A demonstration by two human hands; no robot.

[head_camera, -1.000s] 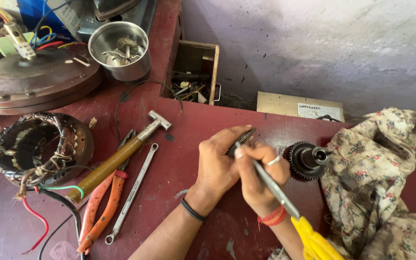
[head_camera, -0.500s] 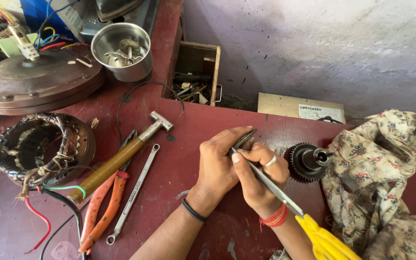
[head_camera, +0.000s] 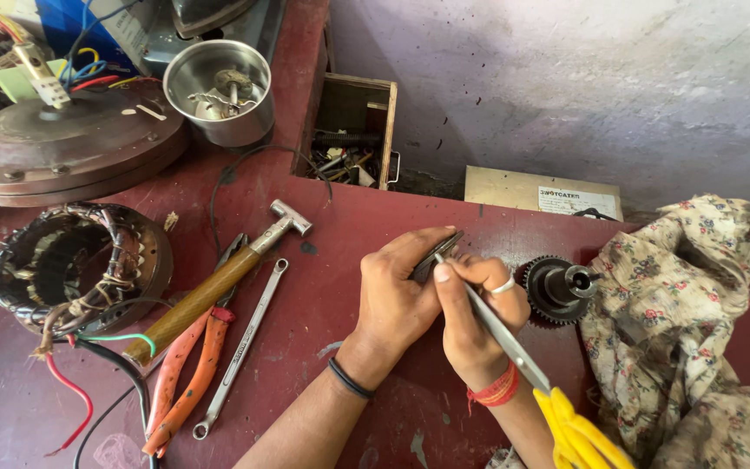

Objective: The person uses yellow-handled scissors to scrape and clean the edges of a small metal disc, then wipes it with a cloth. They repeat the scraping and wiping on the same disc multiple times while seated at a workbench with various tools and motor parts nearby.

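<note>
Head view: both hands unmoved, left hand (head_camera: 401,291) grip pinching dark part (head_camera: 434,256), right hand (head_camera: 477,317) gripping screwdriver (head_camera: 514,347).

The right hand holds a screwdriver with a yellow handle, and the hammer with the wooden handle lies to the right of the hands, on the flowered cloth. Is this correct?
Not quite. The head view shows the hammer lying to the left of the hands, on the red table, beside the orange pliers. The right hand does hold the yellow-handled screwdriver.

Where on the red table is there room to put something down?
The red table is bare at the near left, below the motor winding, apart from its loose wires. Another bare strip runs between the spanner and the left hand. It is crowded around the hammer and pliers, and by the floral cloth.
</note>
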